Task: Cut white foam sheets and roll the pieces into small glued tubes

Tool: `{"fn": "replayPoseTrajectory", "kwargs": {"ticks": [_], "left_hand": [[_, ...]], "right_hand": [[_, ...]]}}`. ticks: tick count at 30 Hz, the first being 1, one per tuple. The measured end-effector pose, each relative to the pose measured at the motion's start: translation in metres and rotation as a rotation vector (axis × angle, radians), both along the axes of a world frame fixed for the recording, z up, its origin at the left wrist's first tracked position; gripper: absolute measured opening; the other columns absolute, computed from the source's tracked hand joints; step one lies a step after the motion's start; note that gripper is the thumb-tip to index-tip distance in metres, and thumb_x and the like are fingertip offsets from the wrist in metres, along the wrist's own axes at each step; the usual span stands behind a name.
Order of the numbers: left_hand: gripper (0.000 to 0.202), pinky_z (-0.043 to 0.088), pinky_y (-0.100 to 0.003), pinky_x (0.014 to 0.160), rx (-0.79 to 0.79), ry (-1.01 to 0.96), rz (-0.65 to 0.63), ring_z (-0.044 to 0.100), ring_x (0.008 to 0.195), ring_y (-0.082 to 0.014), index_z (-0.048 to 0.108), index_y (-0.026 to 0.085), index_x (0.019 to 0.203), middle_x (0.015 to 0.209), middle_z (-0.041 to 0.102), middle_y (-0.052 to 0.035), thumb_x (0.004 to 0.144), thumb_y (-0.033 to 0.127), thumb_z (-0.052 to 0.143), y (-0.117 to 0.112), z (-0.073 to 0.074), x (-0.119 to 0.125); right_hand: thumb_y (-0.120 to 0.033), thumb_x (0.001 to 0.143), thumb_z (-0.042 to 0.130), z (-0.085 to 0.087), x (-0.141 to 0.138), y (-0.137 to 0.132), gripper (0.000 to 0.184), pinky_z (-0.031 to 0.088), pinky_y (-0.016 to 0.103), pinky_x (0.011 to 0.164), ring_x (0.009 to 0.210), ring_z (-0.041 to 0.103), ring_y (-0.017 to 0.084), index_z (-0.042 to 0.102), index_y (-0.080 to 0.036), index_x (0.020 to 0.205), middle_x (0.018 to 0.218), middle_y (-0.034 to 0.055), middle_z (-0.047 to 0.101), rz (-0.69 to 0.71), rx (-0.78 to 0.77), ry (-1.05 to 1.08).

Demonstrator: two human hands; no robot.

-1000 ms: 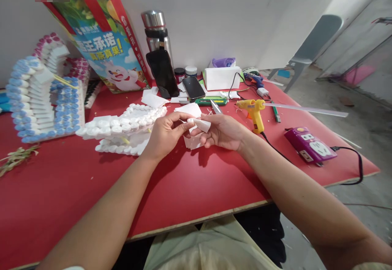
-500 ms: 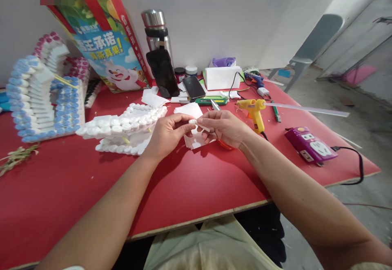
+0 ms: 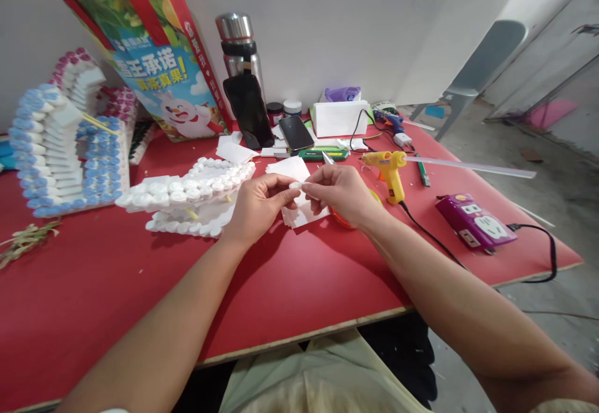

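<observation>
Between my two hands is a small white rolled piece of paper (image 3: 296,186). My left hand (image 3: 262,204) is closed, its thumb and index finger pinching the piece from the left. My right hand (image 3: 341,193) is closed on the piece from the right, fingertips pressed together. Under the hands lies a stack of white paper sheets (image 3: 291,168). To the left of my left hand stands a white model (image 3: 187,193) covered in small white rounded pieces, with yellow sticks between its upper and lower parts. An orange-red ring-shaped thing (image 3: 344,218) is partly hidden behind my right hand.
On the red table (image 3: 281,294) sit a yellow glue gun (image 3: 388,170), a purple power strip (image 3: 475,223) and a green cutter (image 3: 322,153). Behind are phones (image 3: 248,110), a steel flask (image 3: 236,42) and a printed bag (image 3: 163,70). A blue-and-white model (image 3: 47,151) stands left.
The right hand's lower fingers have curled in, and the paper strip seen under them is no longer visible. Both hands stay in nearly the same place over the sheets.
</observation>
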State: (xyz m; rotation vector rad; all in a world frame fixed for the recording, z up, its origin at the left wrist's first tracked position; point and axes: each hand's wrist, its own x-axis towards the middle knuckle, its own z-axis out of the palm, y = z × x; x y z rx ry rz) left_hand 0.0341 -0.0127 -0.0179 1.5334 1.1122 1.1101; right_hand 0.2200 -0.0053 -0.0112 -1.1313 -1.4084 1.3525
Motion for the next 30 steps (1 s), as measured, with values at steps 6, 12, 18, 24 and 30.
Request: {"fn": "replayPoseTrajectory", "kwargs": {"ticks": [6, 12, 18, 24, 30], "left_hand": [[0.035, 0.06, -0.028, 0.065, 0.005, -0.076, 0.069, 0.072, 0.069, -0.018, 0.077, 0.016, 0.09, 0.083, 0.075, -0.0052, 0.074, 0.046, 0.084, -0.003, 0.0022, 0.0058], [0.037, 0.062, -0.03, 0.067, -0.04, -0.125, 0.045, 0.072, 0.067, -0.0187, 0.076, 0.015, 0.084, 0.08, 0.076, -0.0054, 0.067, 0.045, 0.089, -0.004, 0.005, 0.0018], [0.033, 0.062, -0.03, 0.067, 0.037, -0.057, 0.009, 0.071, 0.067, -0.0172, 0.077, 0.016, 0.086, 0.076, 0.074, -0.0044, 0.073, 0.044, 0.085, -0.0009, 0.005, -0.004], [0.037, 0.064, -0.033, 0.07, -0.01, -0.078, 0.028, 0.072, 0.069, -0.0192, 0.077, 0.016, 0.082, 0.079, 0.075, -0.005, 0.067, 0.047, 0.089, -0.0026, 0.0058, -0.002], [0.035, 0.065, -0.033, 0.067, -0.043, -0.133, 0.018, 0.071, 0.064, -0.0178, 0.077, 0.015, 0.085, 0.076, 0.074, -0.0031, 0.065, 0.041, 0.091, -0.0042, 0.0065, -0.0006]], "right_hand": [[-0.031, 0.087, 0.065, -0.0011, -0.0064, -0.01, 0.016, 0.041, 0.025, 0.051, 0.055, 0.058, 0.012, 0.064, -0.017, 0.079, 0.07, 0.0019, 0.066, -0.119, 0.423, -0.397], [-0.031, 0.091, 0.062, -0.001, -0.0009, -0.0091, 0.015, 0.043, 0.026, 0.057, 0.061, 0.058, 0.013, 0.067, -0.017, 0.087, 0.072, 0.0025, 0.065, -0.01, 0.5, -0.406], [-0.04, 0.09, 0.067, -0.0012, 0.0006, -0.0047, 0.024, 0.045, 0.026, 0.051, 0.053, 0.06, 0.013, 0.064, -0.017, 0.084, 0.066, 0.0006, 0.063, 0.084, 0.243, -0.097], [-0.041, 0.091, 0.066, -0.0031, -0.0026, -0.0081, 0.025, 0.044, 0.025, 0.05, 0.052, 0.061, 0.012, 0.066, -0.017, 0.086, 0.066, 0.0003, 0.065, 0.055, 0.335, -0.201], [-0.038, 0.095, 0.06, -0.0026, 0.0001, -0.0106, 0.022, 0.045, 0.026, 0.056, 0.056, 0.062, 0.013, 0.065, -0.018, 0.087, 0.067, 0.0004, 0.064, 0.097, 0.426, -0.271]]}}
